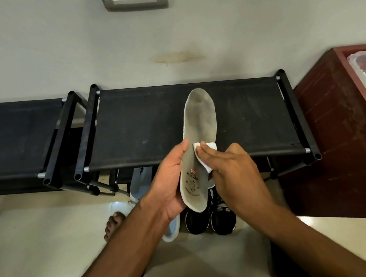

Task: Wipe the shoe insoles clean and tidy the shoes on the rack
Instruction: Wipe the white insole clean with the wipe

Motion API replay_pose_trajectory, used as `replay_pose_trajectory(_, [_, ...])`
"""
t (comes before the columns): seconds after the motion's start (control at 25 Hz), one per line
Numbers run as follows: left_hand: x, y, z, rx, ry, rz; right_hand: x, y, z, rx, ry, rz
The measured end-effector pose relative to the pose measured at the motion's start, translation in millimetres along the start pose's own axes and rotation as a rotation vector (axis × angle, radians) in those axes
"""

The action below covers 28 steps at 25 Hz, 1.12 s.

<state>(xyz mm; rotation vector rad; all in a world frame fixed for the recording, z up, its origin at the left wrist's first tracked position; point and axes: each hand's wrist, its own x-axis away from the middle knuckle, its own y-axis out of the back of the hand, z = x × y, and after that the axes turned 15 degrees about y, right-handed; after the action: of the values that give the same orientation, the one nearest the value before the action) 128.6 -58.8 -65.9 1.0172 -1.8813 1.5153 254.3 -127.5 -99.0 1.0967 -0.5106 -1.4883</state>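
- A person's left hand (171, 184) grips a grey shoe insole (198, 145) by its heel end, fingers curled behind it and thumb along its near edge, holding it upright in the air above the black shoe rack (144, 124).
- The right hand (230, 169) presses a small folded white wipe (206, 158) against the middle of the insole, pinning it under the fingertips with the thumb curled at the far edge.
- Judging by the dull grey film over the toe end and forefoot, this insole is only partly cleaned; the wiping step appears to be under way, not finished.
- The tidying looks undone: a pair of black sneakers (211, 219) and pale blue shoes (141, 181) sit on the floor at the foot of the rack, and no shoe shows on its top tier.
- The insole is thin, long and rounded at both ends, with a matte fabric face, a paler raised rim and a small printed logo near the heel; it likely flexes easily.
- The rack's top tier is taut dark fabric, dusty and speckled, stretched between black tubular posts with metal joints.
- A second, similar rack (19, 137) stands just beside it to the left; a reddish-brown wooden cabinet (335, 133) stands to the right.
- The floor tiles (41, 243) are glossy and cream, catching lamp glare; a bare foot (113, 224) rests on them.
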Motion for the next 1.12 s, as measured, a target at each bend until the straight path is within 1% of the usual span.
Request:
replay_pose_trajectory(0.12, [-1.9,6.3,-10.0,0.089,0.016,-0.012,5.8,-2.0,28.8,-0.125,0.097,0.02])
replay_pose_trajectory(0.2, [-0.2,7.3,-12.2,0.084,0.006,-0.012,11.3,-3.0,39.6,-0.178,0.13,0.04])
replay_pose_trajectory(0.24, [1.3,5.1,-8.3,0.082,0.024,0.006,8.7,-1.2,33.7,-0.144,0.112,0.019])
replay_pose_trajectory(0.36, [3.7,-9.0,14.1,0.03,0.063,0.105,-7.5,5.9,0.6,-0.016,-0.061,-0.065])
replay_pose_trajectory(0.4, [2.8,-10.9,18.6,0.003,0.059,0.11,-10.4,9.3,-5.6,-0.011,-0.109,-0.086])
replay_pose_trajectory(0.48, [-0.7,-7.7,16.9,-0.005,0.043,0.101,-9.0,10.4,1.0,-0.088,-0.143,-0.066])
replay_pose_trajectory(0.56, [-1.8,-1.0,6.3,0.059,0.023,0.088,-1.0,2.3,23.9,-0.181,-0.115,-0.002])
replay_pose_trajectory(0.64, [-4.0,3.9,2.6,0.089,0.013,0.073,2.7,-3.8,34.3,-0.231,-0.09,0.001])
replay_pose_trajectory(0.68, [-2.8,1.6,4.6,0.084,0.018,0.085,1.0,-2.8,28.7,-0.22,-0.106,-0.02])
replay_pose_trajectory(0.76, [-4.1,-4.0,13.8,0.024,0.027,0.095,-5.3,5.3,8.2,-0.068,-0.118,-0.063])
replay_pose_trajectory(0.8, [-4.5,-6.1,17.1,-0.001,0.023,0.09,-6.1,8.7,-0.1,-0.028,-0.135,-0.089])
replay_pose_trajectory(0.88, [-3.9,-5.0,13.5,0.006,0.021,0.095,-4.0,5.9,4.8,-0.067,-0.161,-0.093])
replay_pose_trajectory(0.96, [-4.6,0.0,4.5,0.077,0.021,0.099,1.5,-3.4,29.5,-0.104,-0.094,-0.049])
replay_pose_trajectory(1.04, [-4.5,0.9,4.8,0.1,0.018,0.103,3.6,-6.5,32.7,-0.151,-0.077,-0.035])
replay_pose_trajectory(1.12, [-4.3,-4.8,15.5,0.054,0.039,0.102,-3.8,1.3,11.9,-0.049,-0.095,-0.086])
